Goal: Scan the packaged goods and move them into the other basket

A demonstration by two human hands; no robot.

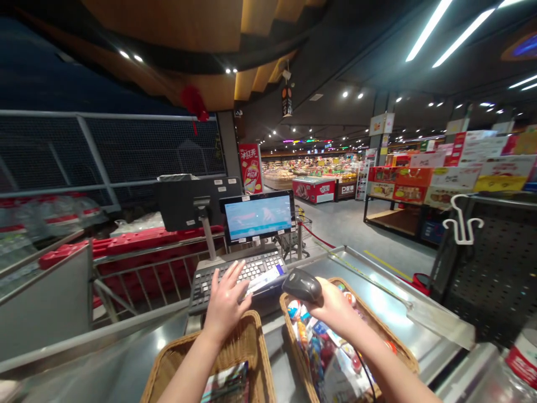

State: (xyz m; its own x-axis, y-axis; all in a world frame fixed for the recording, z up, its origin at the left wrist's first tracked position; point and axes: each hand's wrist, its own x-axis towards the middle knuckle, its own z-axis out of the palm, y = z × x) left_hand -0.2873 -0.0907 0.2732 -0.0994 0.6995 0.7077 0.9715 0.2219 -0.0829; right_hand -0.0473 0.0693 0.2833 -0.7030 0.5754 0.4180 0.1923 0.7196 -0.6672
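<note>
Fingers of the right hand (331,305) are wrapped round the grip of a black plastic handheld scanner (302,285), which is held over the far end of a long tan wicker basket (294,352), its rounded head turned toward the keyboard side. A firm but relaxed wrist would probably serve best here, with the head kept clear of the rim. Below that forearm, a thin black cord (367,374) crosses the basket's colourful wrapped packets (316,350); it seems wise to leave it slack and unsnagged.

Fingers of the left hand (224,302) are spread and extended over a black keyboard with pale keys (262,262); whether they press any key cannot be told. A flat white item with a blue end (268,278) lies just beside the thumb, so light, separate fingertip presses would likely avoid nudging it.

Beyond stands a black-framed lit screen (258,218), easily checked by a glance. Nearer, a second tan wicker basket (265,364), holding flat packets (229,383), rests on the shiny metal desk (113,364).
</note>
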